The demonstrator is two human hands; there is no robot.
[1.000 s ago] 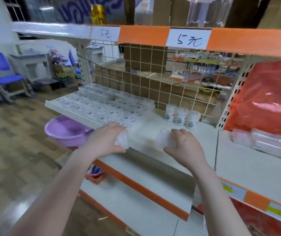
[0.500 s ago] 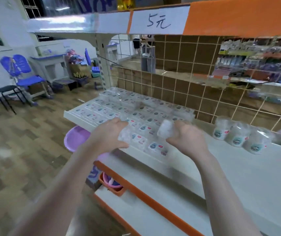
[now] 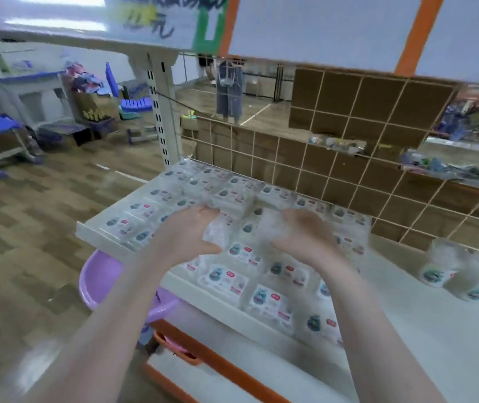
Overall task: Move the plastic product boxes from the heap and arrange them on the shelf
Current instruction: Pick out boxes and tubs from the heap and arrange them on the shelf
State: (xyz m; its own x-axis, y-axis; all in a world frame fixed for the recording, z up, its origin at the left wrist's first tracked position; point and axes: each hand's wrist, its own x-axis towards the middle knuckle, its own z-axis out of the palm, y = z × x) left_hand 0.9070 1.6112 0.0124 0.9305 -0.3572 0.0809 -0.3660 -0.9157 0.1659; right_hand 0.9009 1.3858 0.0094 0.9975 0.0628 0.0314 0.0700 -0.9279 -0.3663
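**As both hands reach the rows, two more boxes arrive**

While a second ago they hung at the shelf (image 3: 407, 338) edge, the left hand (image 3: 186, 237) and right hand (image 3: 305, 237) now hover over the arranged boxes (image 3: 226, 279) — each curled round a clear plastic box (image 3: 216, 232) — so placing looks imminent.

Both forearms extended forward, side by side. Left hand (image 3: 187, 237) and right hand (image 3: 305, 237) each curled round a clear plastic box.
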